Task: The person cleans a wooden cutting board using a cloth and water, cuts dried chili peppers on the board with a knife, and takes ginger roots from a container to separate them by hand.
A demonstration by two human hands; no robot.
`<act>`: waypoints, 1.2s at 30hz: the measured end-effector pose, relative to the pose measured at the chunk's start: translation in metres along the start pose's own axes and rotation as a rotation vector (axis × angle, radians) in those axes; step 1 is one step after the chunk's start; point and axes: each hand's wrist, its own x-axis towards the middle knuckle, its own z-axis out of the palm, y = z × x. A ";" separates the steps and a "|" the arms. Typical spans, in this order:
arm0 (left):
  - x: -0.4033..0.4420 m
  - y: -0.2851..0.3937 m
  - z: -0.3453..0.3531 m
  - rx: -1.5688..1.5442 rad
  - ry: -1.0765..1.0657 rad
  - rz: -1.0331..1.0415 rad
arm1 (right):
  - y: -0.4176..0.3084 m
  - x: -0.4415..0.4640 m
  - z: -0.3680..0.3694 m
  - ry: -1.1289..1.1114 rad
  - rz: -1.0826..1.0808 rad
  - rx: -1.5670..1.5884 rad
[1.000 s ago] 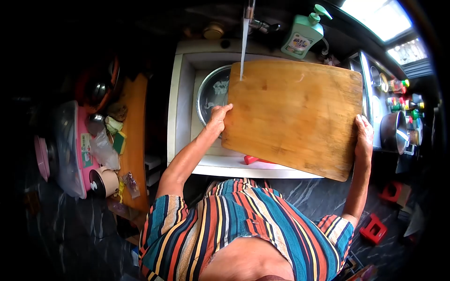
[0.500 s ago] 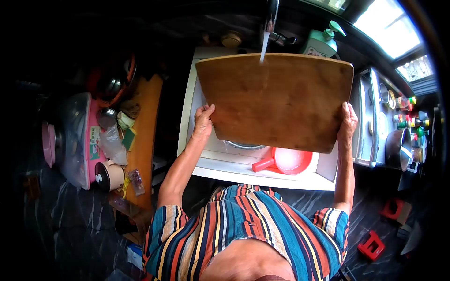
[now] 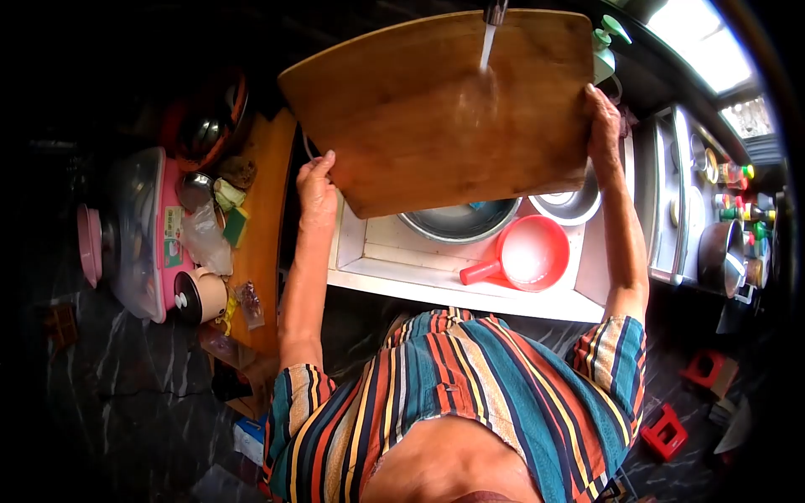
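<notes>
The wooden board (image 3: 436, 109) is up over the sink (image 3: 402, 283), tipped, with tap water (image 3: 487, 46) hitting it. The left grip (image 3: 317, 186) and right grip (image 3: 604, 130) pinch its sides. This looks like rinsing; moving something so wide calls for both.

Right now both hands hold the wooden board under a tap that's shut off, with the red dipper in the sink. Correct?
Not quite: in the head view, the tap is running onto the wooden board. The left hand and right hand hold it, and the red dipper is in the sink.
</notes>
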 end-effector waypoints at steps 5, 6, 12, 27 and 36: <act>-0.041 0.055 0.007 0.158 0.072 0.117 | 0.054 0.009 0.003 0.038 0.207 -0.041; -0.052 0.064 0.007 0.172 0.072 0.129 | 0.066 0.009 0.000 0.036 0.295 -0.050; -0.109 0.094 0.016 0.208 0.057 0.238 | 0.080 -0.014 0.038 0.087 0.374 0.111; -0.108 0.071 0.020 0.277 0.186 0.715 | 0.141 -0.075 0.009 -0.053 -0.237 0.270; -0.021 0.008 0.042 -0.464 -0.199 0.198 | 0.018 -0.114 -0.010 0.018 -0.513 0.674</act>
